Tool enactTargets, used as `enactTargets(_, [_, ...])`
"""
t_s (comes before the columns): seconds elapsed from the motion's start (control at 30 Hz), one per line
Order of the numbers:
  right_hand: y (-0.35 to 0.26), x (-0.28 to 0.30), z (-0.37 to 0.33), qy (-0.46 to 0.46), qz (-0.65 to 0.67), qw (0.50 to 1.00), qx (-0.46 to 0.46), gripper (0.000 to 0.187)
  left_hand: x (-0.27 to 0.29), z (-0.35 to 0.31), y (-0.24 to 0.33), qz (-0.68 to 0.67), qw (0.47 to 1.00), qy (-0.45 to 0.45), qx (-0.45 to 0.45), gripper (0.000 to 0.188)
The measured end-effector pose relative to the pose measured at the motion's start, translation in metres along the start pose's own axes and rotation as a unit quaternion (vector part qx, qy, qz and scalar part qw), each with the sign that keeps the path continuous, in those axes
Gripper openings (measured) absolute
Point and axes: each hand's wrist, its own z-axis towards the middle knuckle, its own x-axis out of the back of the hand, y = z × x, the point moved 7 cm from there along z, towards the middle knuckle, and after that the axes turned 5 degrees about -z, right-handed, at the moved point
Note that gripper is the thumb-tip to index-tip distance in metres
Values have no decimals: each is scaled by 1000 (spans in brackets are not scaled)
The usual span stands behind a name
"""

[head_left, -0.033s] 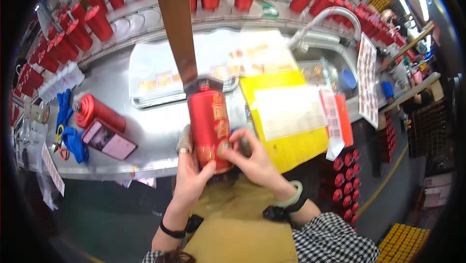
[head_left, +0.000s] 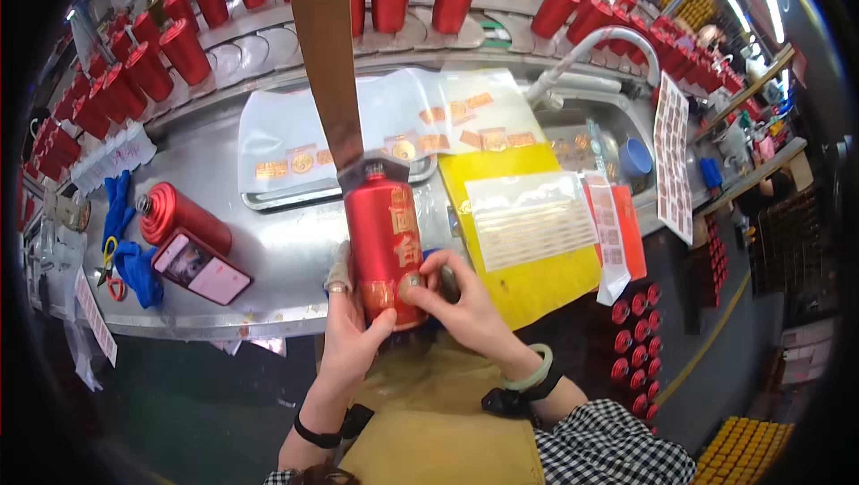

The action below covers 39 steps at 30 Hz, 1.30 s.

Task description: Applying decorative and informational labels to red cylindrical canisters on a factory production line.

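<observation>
A: Where is the red bottle [head_left: 385,248] held, and how?

B: It is gripped at its lower body by the left hand [head_left: 349,342], over the near edge of the steel worktop [head_left: 286,257]. A small round gold sticker [head_left: 410,286] is pressed onto it by the fingers of the right hand [head_left: 465,310].

A: Which way is it pointed?

B: The long axis is kept nearly upright, cap away from the person, base toward the lap.

A: What could go wrong?

B: The sticker could be set crooked or creased if the glossy body is turned in the grip. The bottle could also slip off the edge.
</observation>
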Motion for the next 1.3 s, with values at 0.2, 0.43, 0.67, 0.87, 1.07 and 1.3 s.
enactTargets(0.2, [4, 3, 5, -6, 28, 1000, -12, 32, -2, 10, 0, -10, 1000, -23, -6, 98])
enactTargets(0.43, [-3, 2, 5, 16, 7, 1000, 17, 31, -1, 9, 1, -19, 999, -27, -5, 97])
enactTargets(0.67, [4, 3, 9, 23, -4, 999, 35, 32, -1, 11, 1, -7, 1000, -24, -8, 96])
enactTargets(0.87, [-3, 5, 12, 7, 11, 1000, 15, 31, 0, 15, 2, -2, 1000, -29, -1, 93])
enactTargets(1.07, [3, 9, 14, -12, 75, 997, -17, 26, -5, 15, 0, -45, 999, -6, 17, 90])
enactTargets(1.3, [0, 7, 9, -25, 83, 996, -33, 24, -4, 10, 0, 9, 1000, -24, -1, 90])
